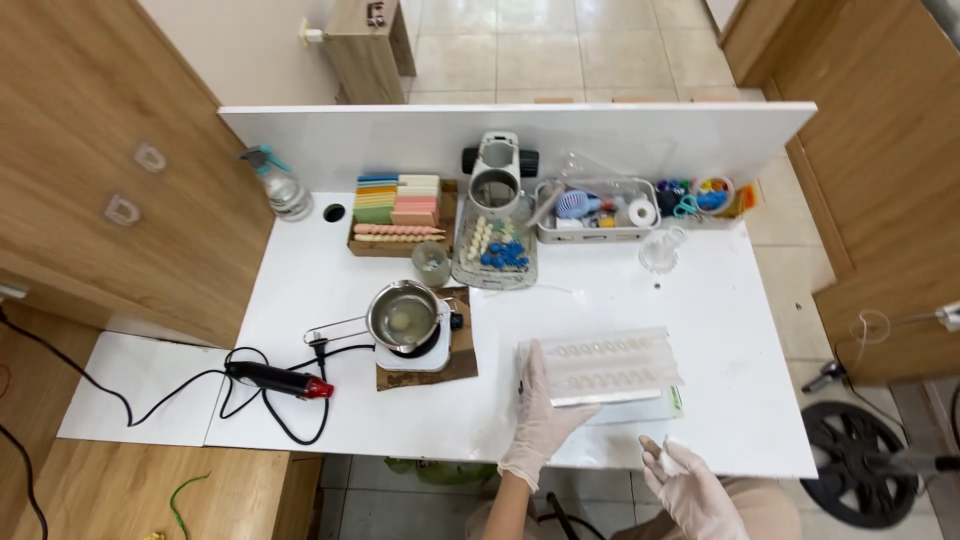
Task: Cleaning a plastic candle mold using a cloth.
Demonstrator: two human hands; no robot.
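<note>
Head view shows a clear mould [608, 366] lying flat on the white table [330, 290], right of centre in the frame, with rows of twisted cavities facing up and a plastic sheet [655, 405] beneath its lower edge, likely to catch drips. The left hand [540, 415], gloved, rests spread and flat on the mould's left end, fingers wide, seemingly pinning it so it cannot slide. The right hand [690, 490], also gloved, hovers off the table's lower edge at lower right, loosely curled and holding nothing that can be made out. Left of the mould, a metal pot [405, 318] sits on a small hot plate [420, 352] over a brown mat [460, 362], its long handle pointing left, away from the hands. Further left lies a heat gun [280, 380] with its black cord looped beside it. Along the back wall, out of the working space, stand a spray bottle [280, 188], a box of coloured wax blocks [398, 212], a wire tray [495, 250] with white and blue pieces, and a tub [590, 212] of small tools.
</note>
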